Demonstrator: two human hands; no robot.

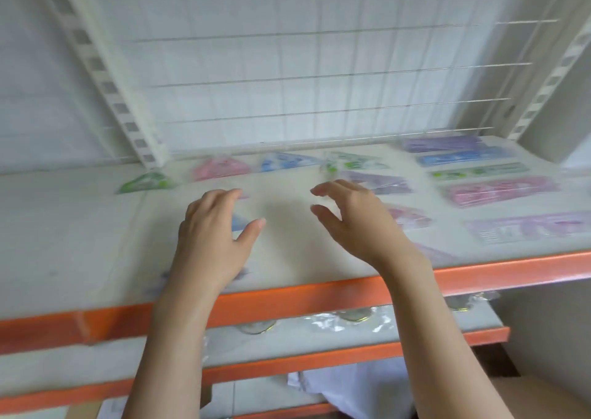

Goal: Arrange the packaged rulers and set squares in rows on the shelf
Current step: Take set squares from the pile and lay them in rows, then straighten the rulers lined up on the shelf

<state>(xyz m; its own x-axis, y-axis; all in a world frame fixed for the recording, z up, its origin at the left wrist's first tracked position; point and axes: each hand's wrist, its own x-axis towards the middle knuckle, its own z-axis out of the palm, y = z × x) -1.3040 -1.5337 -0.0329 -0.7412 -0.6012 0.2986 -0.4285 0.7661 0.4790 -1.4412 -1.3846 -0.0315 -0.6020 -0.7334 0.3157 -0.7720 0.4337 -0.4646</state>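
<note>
Hovering hands [284, 223], blurred package [502, 191] print unreadable

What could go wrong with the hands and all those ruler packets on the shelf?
1. The right hand hovers just over a purple set-square packet; a careless sweep might knock it out of its row.
2. A pale purple packet lies close to the shelf's orange front edge, beside the right wrist, so it could be nudged off.
3. The left hand partly hides a blue packet, so it might get bumped.
</note>
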